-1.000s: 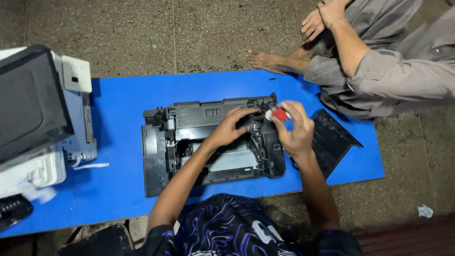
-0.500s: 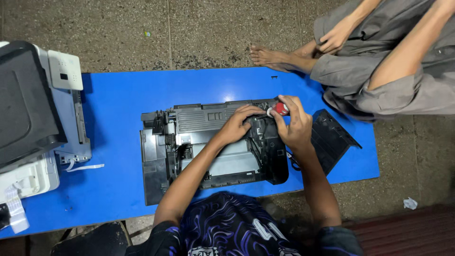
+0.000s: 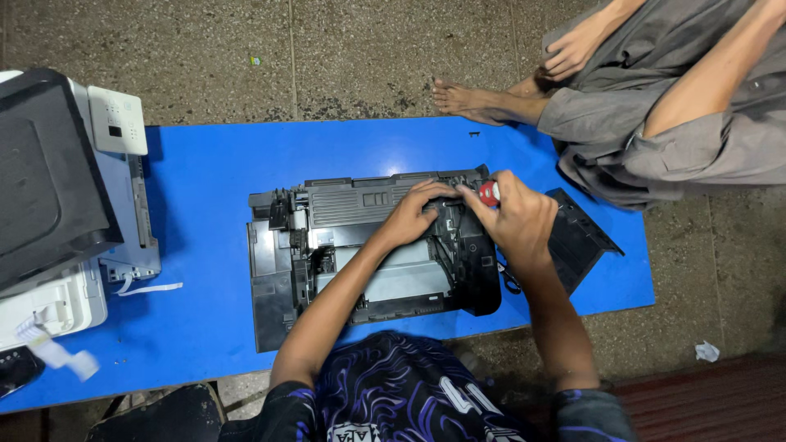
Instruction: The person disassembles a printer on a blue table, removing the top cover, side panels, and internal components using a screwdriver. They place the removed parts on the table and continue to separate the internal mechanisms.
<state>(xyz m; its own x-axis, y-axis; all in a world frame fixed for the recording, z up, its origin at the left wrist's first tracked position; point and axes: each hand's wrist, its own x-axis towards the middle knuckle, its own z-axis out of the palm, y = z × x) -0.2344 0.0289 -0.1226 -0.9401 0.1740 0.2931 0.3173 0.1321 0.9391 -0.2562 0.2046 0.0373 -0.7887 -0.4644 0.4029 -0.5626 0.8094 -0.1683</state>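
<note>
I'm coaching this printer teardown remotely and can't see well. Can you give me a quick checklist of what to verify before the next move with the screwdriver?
1. Right hand grips the red-handled screwdriver: ok.
2. Left hand steadies the black printer chassis beside the tool: ok.
3. Tip seated in a screw: cannot tell, fingers hide it.
4. Chassis lies flat on the blue table: ok.
5. Removed black panel overhangs the table edge: not ok.
6. Another person's bare foot rests at the table's far edge: not ok.
</note>
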